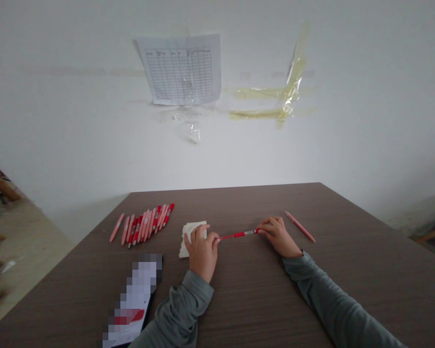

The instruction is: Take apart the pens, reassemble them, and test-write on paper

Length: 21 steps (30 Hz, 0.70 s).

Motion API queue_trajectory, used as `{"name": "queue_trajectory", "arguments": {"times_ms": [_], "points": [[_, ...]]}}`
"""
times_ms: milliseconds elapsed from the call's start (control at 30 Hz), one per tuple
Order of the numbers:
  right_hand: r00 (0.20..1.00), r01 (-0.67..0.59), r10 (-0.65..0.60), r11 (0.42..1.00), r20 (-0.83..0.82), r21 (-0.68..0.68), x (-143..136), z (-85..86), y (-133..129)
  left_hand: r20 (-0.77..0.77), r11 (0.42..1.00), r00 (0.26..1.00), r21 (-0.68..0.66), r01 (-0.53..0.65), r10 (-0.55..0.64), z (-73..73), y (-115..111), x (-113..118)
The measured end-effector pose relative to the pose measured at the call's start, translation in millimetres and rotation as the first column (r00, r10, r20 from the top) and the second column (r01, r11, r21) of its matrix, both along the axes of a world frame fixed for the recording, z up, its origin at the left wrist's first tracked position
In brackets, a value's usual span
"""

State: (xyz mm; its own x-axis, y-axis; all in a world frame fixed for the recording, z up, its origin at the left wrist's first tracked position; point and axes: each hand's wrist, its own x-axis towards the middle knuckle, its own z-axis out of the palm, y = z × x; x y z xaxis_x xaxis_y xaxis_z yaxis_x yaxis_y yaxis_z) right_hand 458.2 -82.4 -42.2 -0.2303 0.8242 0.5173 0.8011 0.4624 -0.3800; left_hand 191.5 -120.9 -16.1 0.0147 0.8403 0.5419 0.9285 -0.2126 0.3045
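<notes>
A red pen with a clear barrel section stretches level between my two hands, just above the table. My left hand pinches the thin red rod that sticks out of its left end; the very tip is hidden by the fingers. At the other end, my right hand grips the pen's red end between thumb and fingers. Beneath and behind my left hand lies a stack of whitish paper pieces, partly covered by it. A single pink pen rests to the right of my right hand.
Pink and red pens lie in a slanted row on the brown table at left. A blurred-out flat item with a dark edge lies near my left forearm. The white wall behind holds a printed sheet and yellowed tape.
</notes>
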Motion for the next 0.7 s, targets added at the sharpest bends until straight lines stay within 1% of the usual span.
{"name": "queue_trajectory", "arguments": {"times_ms": [200, 467, 700], "points": [[0.999, 0.030, -0.030, 0.999, -0.014, 0.010, 4.9, 0.5, 1.7, -0.005, 0.999, 0.999, -0.020, -0.048, 0.048, 5.3, -1.4, -0.5], [0.998, 0.064, -0.064, 0.996, 0.008, 0.059, 17.0, -6.0, 9.3, -0.005, 0.992, 0.993, -0.045, -0.121, 0.120, 12.2, -5.2, -1.1], [0.993, 0.107, -0.111, 0.990, 0.035, 0.089, 24.0, -7.5, 12.1, -0.022, 0.988, 0.990, -0.065, -0.140, 0.139, 19.4, -5.9, -1.3]]}}
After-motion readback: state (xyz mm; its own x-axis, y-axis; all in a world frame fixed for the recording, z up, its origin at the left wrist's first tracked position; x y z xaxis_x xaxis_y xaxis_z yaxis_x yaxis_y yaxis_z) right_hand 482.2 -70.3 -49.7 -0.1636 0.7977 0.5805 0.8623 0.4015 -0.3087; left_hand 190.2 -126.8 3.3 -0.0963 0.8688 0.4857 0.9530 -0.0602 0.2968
